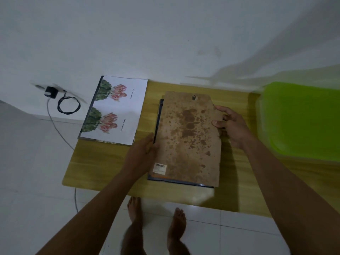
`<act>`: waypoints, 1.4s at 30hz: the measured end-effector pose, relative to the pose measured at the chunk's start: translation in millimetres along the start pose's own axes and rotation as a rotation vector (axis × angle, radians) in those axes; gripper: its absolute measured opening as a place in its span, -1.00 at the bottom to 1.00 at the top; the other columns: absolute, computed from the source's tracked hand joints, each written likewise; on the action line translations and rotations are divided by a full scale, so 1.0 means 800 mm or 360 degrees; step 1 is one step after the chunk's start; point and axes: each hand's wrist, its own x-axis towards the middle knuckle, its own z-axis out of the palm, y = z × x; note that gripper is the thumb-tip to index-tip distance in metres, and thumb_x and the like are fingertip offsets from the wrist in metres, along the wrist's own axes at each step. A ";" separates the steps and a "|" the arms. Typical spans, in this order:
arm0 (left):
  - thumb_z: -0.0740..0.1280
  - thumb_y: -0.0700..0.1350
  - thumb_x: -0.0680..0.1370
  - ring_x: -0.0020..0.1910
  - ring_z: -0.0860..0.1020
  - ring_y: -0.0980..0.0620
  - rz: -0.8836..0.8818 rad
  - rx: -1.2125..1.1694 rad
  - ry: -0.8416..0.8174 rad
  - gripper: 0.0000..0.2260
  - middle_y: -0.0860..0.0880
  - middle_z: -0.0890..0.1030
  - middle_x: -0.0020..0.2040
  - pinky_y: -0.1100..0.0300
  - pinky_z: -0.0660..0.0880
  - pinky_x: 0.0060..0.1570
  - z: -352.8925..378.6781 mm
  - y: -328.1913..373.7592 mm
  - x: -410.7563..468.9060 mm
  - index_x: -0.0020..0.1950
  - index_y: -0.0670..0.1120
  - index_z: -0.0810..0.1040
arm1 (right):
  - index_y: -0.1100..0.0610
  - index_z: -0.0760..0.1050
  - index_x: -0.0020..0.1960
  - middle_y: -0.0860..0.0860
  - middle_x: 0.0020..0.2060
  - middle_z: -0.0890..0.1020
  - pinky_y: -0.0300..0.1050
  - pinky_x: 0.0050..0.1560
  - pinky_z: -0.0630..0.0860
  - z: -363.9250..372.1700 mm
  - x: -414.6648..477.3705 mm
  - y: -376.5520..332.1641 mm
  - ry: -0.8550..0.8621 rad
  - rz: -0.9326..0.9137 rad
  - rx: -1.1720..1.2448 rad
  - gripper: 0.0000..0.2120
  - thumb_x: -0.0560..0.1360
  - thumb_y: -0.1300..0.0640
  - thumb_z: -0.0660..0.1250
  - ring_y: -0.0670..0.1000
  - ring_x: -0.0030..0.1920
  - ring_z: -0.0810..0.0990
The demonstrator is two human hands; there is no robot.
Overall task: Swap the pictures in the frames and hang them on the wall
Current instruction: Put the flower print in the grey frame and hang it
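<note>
From the head view, your right hand (232,124) has its grip pinched on the right edge of the stained backing board (187,137). The board lies on the face-down frame (184,182) mid-bench (103,162). Your left hand (143,155) lies against the board's left edge; its grip I cannot tell. The cactus print (117,109) lies just left, a green tub (301,118) crowds the right, and a charger (51,92) hangs beyond.

One camera on the person's head looks steeply down from close above the table (103,162), wall (165,34) ahead, feet (135,208) below.
</note>
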 end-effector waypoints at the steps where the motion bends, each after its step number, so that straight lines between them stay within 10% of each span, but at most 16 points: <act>1: 0.24 -0.05 0.62 0.18 0.53 0.04 -0.0075 -0.0027 -0.0004 -0.57 -0.01 0.56 0.25 0.19 0.44 0.08 -0.001 0.002 0.006 0.49 -0.05 0.31 | 0.03 0.52 0.32 0.05 0.08 0.64 -0.17 -0.21 0.59 0.000 -0.002 -0.002 -0.0004 0.0002 0.0007 -0.47 0.46 0.45 0.38 0.04 0.02 0.65; 7: 0.35 -0.18 0.55 -0.07 0.61 0.01 -0.0207 -0.0432 -0.0113 -0.48 -0.04 0.63 -0.09 -0.02 0.60 0.00 -0.017 0.019 0.028 0.49 0.05 0.33 | 0.04 0.48 0.33 0.07 0.05 0.67 -0.17 -0.23 0.58 0.007 -0.019 -0.015 0.0000 -0.0034 0.0060 -0.49 0.47 0.43 0.39 0.04 0.00 0.66; 15: 0.32 -0.30 0.53 0.03 0.59 -0.11 -0.0295 -0.0791 -0.0348 -0.39 -0.10 0.58 -0.03 0.14 0.55 -0.19 -0.055 0.038 0.029 0.52 0.05 0.24 | 0.04 0.38 0.37 0.12 0.05 0.68 -0.14 -0.21 0.59 0.029 -0.062 -0.025 0.0181 -0.0137 0.0090 -0.47 0.48 0.30 0.45 -0.03 -0.09 0.71; 20: 0.42 -0.27 0.48 0.01 0.60 -0.03 -0.0169 -0.0810 -0.0513 -0.37 -0.06 0.60 0.06 0.12 0.62 -0.22 -0.071 0.086 0.035 0.39 0.24 0.28 | -0.13 0.18 0.55 0.02 0.08 0.68 0.10 0.17 0.55 0.008 -0.099 -0.041 0.0134 -0.0115 -0.0095 -0.20 0.47 0.35 0.41 0.07 0.09 0.65; 24: 0.39 -0.35 0.46 -0.04 0.65 -0.01 -0.0086 -0.0785 -0.0629 -0.30 -0.01 0.65 -0.01 0.05 0.64 -0.19 -0.061 0.123 0.044 0.41 0.27 0.29 | 0.06 0.25 0.44 0.10 0.12 0.63 0.04 0.03 0.58 -0.028 -0.127 -0.050 0.0247 -0.0139 -0.0045 -0.37 0.48 0.35 0.43 0.05 0.06 0.65; 36: 0.38 -0.36 0.47 -0.02 0.63 -0.01 -0.0026 -0.0728 -0.0640 -0.25 -0.05 0.63 -0.01 0.06 0.64 -0.15 0.112 0.246 0.068 0.48 0.21 0.19 | 0.02 0.22 0.55 0.05 -0.18 0.56 -0.32 -0.34 0.49 -0.232 -0.132 -0.062 0.0407 -0.0169 -0.0395 -0.27 0.48 0.35 0.42 -0.08 -0.22 0.58; 42: 0.45 -0.33 0.44 -0.20 0.55 0.10 0.0024 -0.0622 -0.0470 -0.25 0.00 0.54 -0.16 0.33 0.54 -0.33 0.203 0.295 0.084 0.43 0.17 0.17 | 0.14 0.36 0.42 0.06 -0.17 0.50 0.07 -0.02 0.57 -0.321 -0.085 -0.053 0.0586 -0.0108 -0.0622 -0.38 0.42 0.32 0.50 0.12 -0.10 0.58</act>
